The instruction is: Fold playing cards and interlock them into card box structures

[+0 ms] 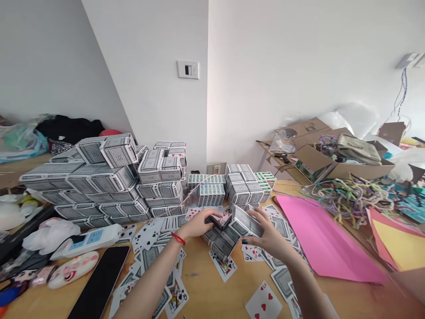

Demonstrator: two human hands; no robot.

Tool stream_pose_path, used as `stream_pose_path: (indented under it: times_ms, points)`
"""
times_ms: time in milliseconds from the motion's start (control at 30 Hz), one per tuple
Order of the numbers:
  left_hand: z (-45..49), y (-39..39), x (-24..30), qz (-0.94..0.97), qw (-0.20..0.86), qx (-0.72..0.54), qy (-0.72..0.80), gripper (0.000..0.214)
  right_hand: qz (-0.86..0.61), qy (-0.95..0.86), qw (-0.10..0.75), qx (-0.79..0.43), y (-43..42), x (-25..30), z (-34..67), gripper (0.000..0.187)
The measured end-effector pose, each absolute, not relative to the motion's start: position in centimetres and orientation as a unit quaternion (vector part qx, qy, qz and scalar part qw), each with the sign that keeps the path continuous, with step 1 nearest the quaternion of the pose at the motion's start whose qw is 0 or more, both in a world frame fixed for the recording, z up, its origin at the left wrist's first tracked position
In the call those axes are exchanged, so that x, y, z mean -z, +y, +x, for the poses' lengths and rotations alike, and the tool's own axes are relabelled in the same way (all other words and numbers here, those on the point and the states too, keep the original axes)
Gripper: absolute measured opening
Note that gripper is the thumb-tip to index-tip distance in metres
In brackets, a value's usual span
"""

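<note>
My left hand (pixel 196 224), with a red cord on its wrist, grips the left side of a block built of folded playing cards (pixel 222 243). This block has dark grey patterned faces and an opening at its top left, where red-suit cards show. My right hand (pixel 269 237) curves its fingers and thumb around a lighter grey folded-card block (pixel 245 221), tilted against the right side of the first one. Whether the two blocks are joined I cannot tell. Under them on the wooden table lies a jack card (pixel 223 267), and a three of hearts (pixel 263 303) lies nearer me.
Card-block stacks (pixel 99 181) rise at the left, with smaller stacks (pixel 245 184) and green card boxes (pixel 211 191) behind my hands. Loose cards spread around both forearms. A phone (pixel 99 283) and power strip (pixel 94 239) lie left; pink paper (pixel 325 243) and tangled yarn (pixel 352 197) lie right.
</note>
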State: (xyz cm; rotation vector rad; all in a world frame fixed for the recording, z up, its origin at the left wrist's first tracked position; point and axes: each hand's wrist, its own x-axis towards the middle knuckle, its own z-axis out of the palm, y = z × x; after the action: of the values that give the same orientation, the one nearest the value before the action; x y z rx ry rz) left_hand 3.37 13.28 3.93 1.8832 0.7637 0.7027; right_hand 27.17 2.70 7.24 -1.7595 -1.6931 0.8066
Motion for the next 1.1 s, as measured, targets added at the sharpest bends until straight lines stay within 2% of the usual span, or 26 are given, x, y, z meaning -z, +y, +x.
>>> stream_pose_path:
  times_ms: [167,467,700,867,1000,1100]
  points:
    - [3.9,13.3,-1.2,0.740,0.468,-0.272,0.400,0.033,-0.690,-0.606,0.275,-0.285,1.8,-7.5,29.7,0.068]
    - [2.2,11.4,0.1,0.645,0.430,-0.363,0.517,0.030,-0.702,-0.583,0.301,-0.278,2.0,-6.2,31.4,0.070]
    - [3.1,7.7,0.1,0.516,0.398,-0.458,0.605,0.028,-0.692,-0.608,0.268,-0.283,2.3,-6.5,30.0,0.068]
    - [3.7,6.9,0.0,0.509,0.436,-0.465,0.578,0.026,-0.671,-0.633,0.243,-0.301,2.5,-7.2,27.7,0.066]
    - [2.9,7.7,-0.6,0.543,0.510,-0.436,0.505,0.025,-0.644,-0.662,0.225,-0.309,3.3,-7.5,25.4,0.064]
    - [1.9,8.0,-1.7,0.559,0.554,-0.442,0.432,0.034,-0.617,-0.691,0.212,-0.311,4.1,-7.2,23.8,0.063]
